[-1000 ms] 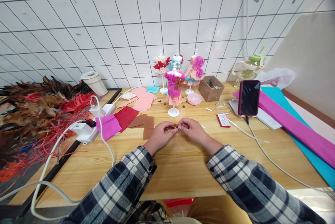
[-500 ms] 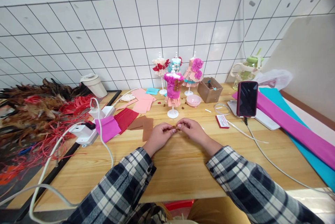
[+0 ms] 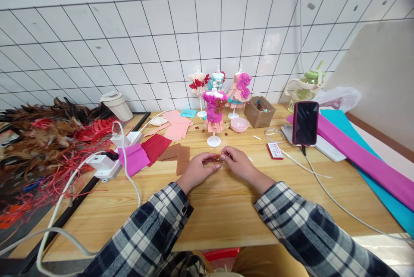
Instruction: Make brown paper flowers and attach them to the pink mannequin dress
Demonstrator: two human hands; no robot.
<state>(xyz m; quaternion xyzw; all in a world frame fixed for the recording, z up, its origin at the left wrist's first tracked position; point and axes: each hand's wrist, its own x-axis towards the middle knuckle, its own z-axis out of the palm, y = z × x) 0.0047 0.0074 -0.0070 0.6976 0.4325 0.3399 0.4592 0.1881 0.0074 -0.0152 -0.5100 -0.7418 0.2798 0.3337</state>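
Observation:
Over the middle of the wooden table (image 3: 226, 216), my left hand (image 3: 199, 170) and my right hand (image 3: 239, 164) meet fingertip to fingertip. Between them they hold a small brown paper piece (image 3: 219, 160), mostly covered by the fingers. Just behind stands a small mannequin (image 3: 214, 113) in a magenta and pink paper dress with a brown flower. Brown paper sheets (image 3: 183, 160) lie left of my left hand. Three more dressed mannequins stand farther back, one with magenta flowers (image 3: 243, 81).
Power strips (image 3: 108, 167) with white cables, magenta paper (image 3: 133, 159) and a feather pile (image 3: 48, 134) are at left. A pink bowl (image 3: 239, 124) and cardboard box (image 3: 259, 111) stand behind. A phone (image 3: 305, 123), red-and-white box (image 3: 274, 151) and bottle (image 3: 305, 87) are at right.
My left fingers have spread a little around the brown piece, and its visible part has shifted. Both hands stay in nearly the same place.

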